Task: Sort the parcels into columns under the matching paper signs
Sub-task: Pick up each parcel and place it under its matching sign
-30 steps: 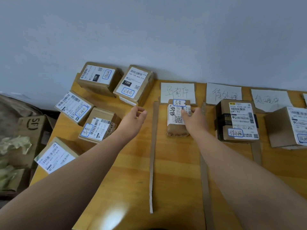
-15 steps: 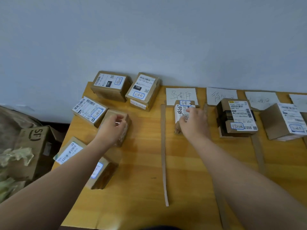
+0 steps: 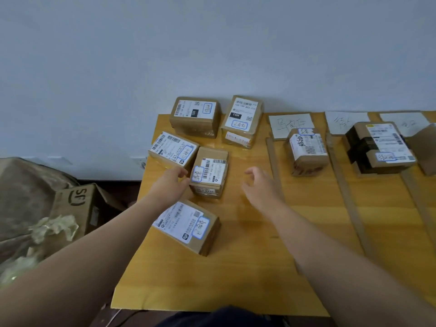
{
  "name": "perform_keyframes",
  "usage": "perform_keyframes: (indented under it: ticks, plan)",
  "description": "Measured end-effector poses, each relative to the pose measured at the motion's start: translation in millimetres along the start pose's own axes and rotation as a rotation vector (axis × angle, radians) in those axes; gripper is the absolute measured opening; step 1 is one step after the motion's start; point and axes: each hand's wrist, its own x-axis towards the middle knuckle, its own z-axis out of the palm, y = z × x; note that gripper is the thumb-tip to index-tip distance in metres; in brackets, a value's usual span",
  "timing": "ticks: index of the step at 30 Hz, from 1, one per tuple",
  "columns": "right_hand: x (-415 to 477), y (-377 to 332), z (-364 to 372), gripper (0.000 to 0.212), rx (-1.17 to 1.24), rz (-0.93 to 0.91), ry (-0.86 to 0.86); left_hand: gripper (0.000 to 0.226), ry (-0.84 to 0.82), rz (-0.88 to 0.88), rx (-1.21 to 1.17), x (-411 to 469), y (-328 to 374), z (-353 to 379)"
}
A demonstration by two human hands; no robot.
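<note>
Several brown parcels with white labels lie at the left of the wooden table (image 3: 236, 267). My left hand (image 3: 171, 186) is cupped against the left side of the middle parcel (image 3: 208, 172), fingertips at its edge and not over its top. My right hand (image 3: 259, 185) hovers to the right of that parcel, fingers spread, holding nothing. Paper signs (image 3: 291, 126) (image 3: 344, 121) (image 3: 405, 121) lie along the wall. A small parcel (image 3: 306, 149) sits under the first sign, and a black-taped parcel (image 3: 379, 147) under the second.
Other loose parcels lie at the back (image 3: 195, 116) (image 3: 243, 119), at the left (image 3: 173, 148) and nearest me (image 3: 188, 226). Cardboard strips (image 3: 274, 166) (image 3: 346, 192) divide the columns. A further box (image 3: 424, 149) is cut off at the right edge. An open carton (image 3: 75, 204) stands on the floor beside the table.
My right hand left the small parcel under the first sign and moved left. My left hand came off the top of the middle parcel to its left side. The view swung left.
</note>
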Motion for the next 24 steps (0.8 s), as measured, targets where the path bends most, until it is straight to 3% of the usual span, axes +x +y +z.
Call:
perform_keyframes:
  ticks: [6,16,21,24]
  plan:
    - [-5.0,-9.2,15.8,0.036,0.131,0.143,-0.07,0.048,-0.124,0.022,0.096,15.8,-4.3,0.2]
    - [-2.1,-26.7,22.7,0.053,0.357,0.299,-0.186,0.045,-0.219,0.069,0.027,38.3,-2.0,13.5]
    - [-4.4,-30.4,22.9,0.043,0.491,0.315,-0.2,0.077,-0.276,0.064,0.003,40.9,3.4,30.8]
    - [-5.7,-27.2,22.0,0.044,0.539,0.355,-0.259,0.11,-0.255,0.044,0.071,43.5,12.2,40.5]
